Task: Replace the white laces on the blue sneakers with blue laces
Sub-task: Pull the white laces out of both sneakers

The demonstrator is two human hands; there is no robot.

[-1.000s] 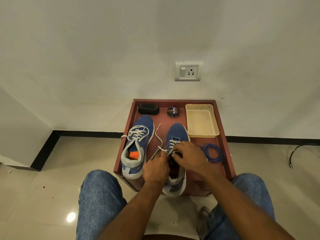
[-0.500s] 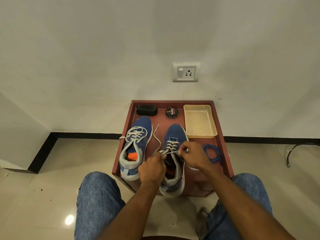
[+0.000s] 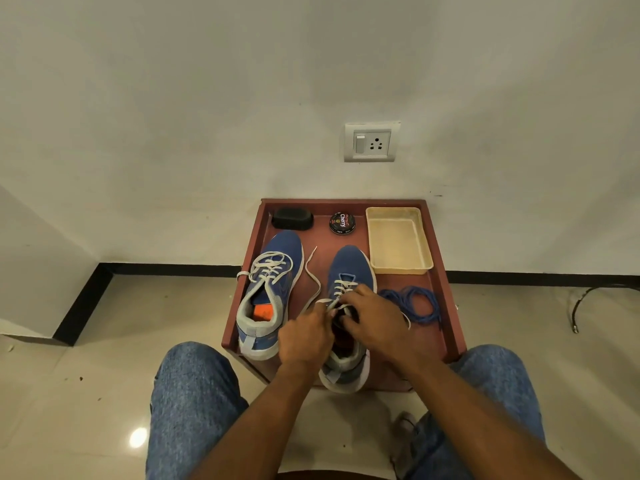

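Two blue sneakers stand on a reddish-brown tray [image 3: 445, 282]. The left sneaker [image 3: 268, 289] is fully laced in white. The right sneaker [image 3: 349, 268] has its white lace [image 3: 313, 271] partly undone, one loose end trailing up between the shoes. My left hand [image 3: 304, 336] pinches the lace at the shoe's left eyelets. My right hand [image 3: 372, 315] grips the lace over the tongue. A coil of blue laces [image 3: 415, 303] lies on the tray to the right of my right hand.
At the tray's back sit a black brush [image 3: 292, 219], a round polish tin [image 3: 342, 223] and a beige plastic basket [image 3: 398, 240]. A wall socket [image 3: 371, 142] is above. My knees in jeans flank the tray's front edge. A black cable [image 3: 595, 296] lies on the floor at right.
My right hand has moved back in over the tongue from the right side, and a loose white lace end now hangs by my right wrist. My left hand stays at the left eyelets.
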